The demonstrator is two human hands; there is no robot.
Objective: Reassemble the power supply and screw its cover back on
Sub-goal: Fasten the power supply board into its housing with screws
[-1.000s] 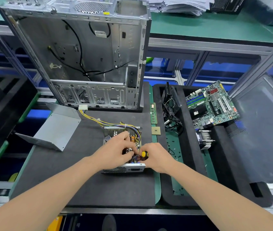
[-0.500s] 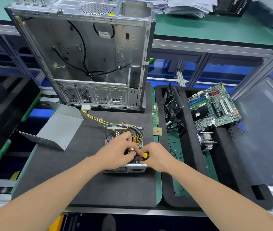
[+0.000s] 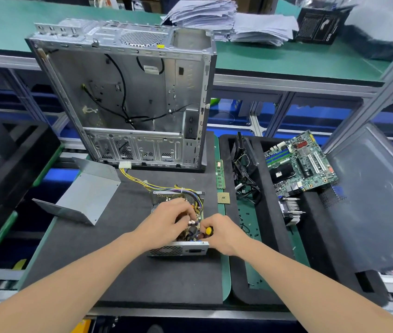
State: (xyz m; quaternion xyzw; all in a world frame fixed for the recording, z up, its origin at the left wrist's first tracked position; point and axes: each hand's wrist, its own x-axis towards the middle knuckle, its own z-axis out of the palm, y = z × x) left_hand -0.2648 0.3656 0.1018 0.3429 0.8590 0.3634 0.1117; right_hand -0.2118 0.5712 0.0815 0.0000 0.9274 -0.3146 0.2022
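The power supply sits open on the surface, its cover lying well apart, not yet fitted. The right hand grips a screwdriver inside it. What the left hand holds in its curled fingers I cannot tell.

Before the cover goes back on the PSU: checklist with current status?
1. Cover free to pick up: ok, it lies left of the power supply, apart from it.
2. Screwdriver in right hand: ok.
3. Left hand out of the unit: not ok, its fingers are among the components.
4. Components seated: cannot tell, the hands hide most of them.
5. Cable bundle clear of the rim: cannot tell.
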